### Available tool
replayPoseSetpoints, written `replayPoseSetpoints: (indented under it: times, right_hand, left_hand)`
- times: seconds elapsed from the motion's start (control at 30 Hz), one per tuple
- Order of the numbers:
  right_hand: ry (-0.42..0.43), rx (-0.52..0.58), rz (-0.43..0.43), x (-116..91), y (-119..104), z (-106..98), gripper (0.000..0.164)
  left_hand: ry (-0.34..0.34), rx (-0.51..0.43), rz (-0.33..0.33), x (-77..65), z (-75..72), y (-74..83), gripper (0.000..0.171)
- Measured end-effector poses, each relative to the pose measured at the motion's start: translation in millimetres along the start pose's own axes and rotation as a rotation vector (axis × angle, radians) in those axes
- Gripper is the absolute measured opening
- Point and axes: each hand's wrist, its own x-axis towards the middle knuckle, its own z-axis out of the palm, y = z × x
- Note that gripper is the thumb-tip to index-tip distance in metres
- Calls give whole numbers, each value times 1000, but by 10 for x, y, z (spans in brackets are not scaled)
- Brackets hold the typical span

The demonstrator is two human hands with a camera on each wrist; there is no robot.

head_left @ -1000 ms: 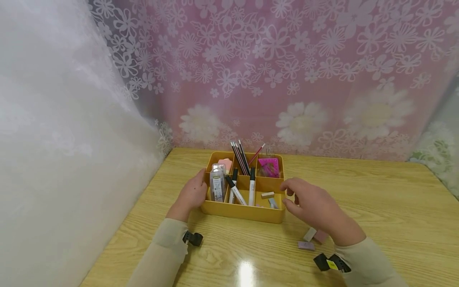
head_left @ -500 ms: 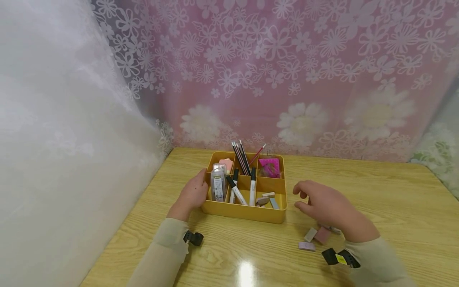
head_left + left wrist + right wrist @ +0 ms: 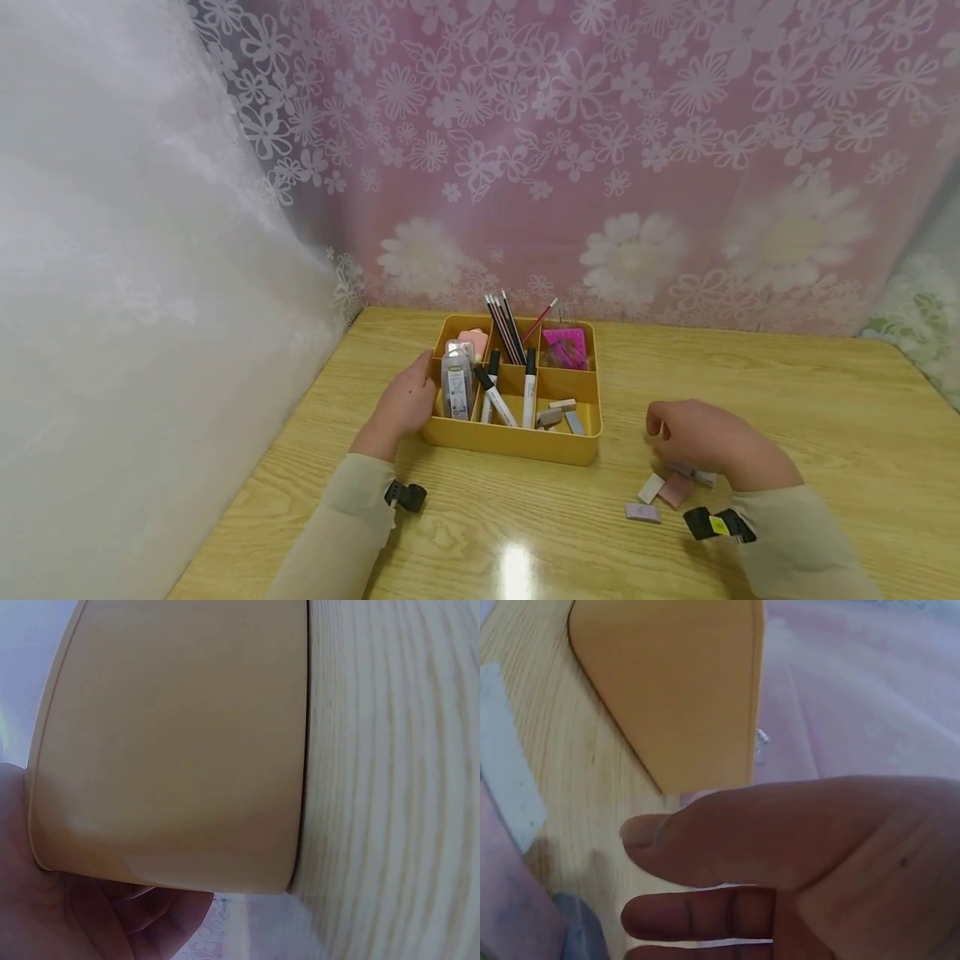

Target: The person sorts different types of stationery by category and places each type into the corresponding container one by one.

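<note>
A yellow divided storage box (image 3: 510,438) stands on the table. My left hand (image 3: 405,398) holds its left side; in the left wrist view the thumb side lies at the rim and the fingers (image 3: 161,919) reach round the corner. To the right of the box, my right hand (image 3: 701,437) hovers above a small group of erasers, its loosely bent fingers holding nothing. A pink eraser (image 3: 676,489), a white eraser (image 3: 650,487) and a lilac eraser (image 3: 642,512) lie there, others partly under the hand. Several erasers, a blue one (image 3: 574,422) among them, lie in the box's front right compartment.
Other compartments hold black-capped markers (image 3: 529,392), pencils (image 3: 507,329), a clear plastic case (image 3: 457,387), a pink item (image 3: 473,340) and a magenta set square (image 3: 567,347). A floral curtain (image 3: 570,167) hangs behind the table (image 3: 787,383), a white one (image 3: 150,292) at the left.
My right hand has moved from the box's front right compartment rightward to over the loose erasers. A grey-brown eraser now shows in that compartment. The left hand has stayed at the box.
</note>
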Motion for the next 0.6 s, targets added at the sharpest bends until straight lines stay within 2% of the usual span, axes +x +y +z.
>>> replayPoseSetpoints:
  times: [0.13,0.27,0.6]
  right_hand:
    - [-22,11,29,3,37,34,10]
    - [-33,-6,66,17,62,58,16]
    - [-40,-23,60,50,58,109,17]
  left_hand:
    - [2,5,-4,-6,-9,6,56]
    - [5,8,-6,0,-8,9,56]
    - [8,8,-3,11,2,6,56]
